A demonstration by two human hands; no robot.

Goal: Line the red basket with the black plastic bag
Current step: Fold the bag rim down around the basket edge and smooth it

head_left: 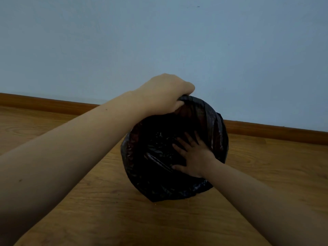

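The black plastic bag sits inside a round basket on the floor and is folded over its rim all around. The red basket shows only as a dull red tint through the thin plastic near the far rim. My left hand grips the far rim, fingers curled over the bag's edge. My right hand reaches down inside, palm flat and fingers spread against the bag at the bottom.
The basket stands on a wooden floor, close to a brown skirting board and a pale blue wall. Bare floor lies on both sides and in front.
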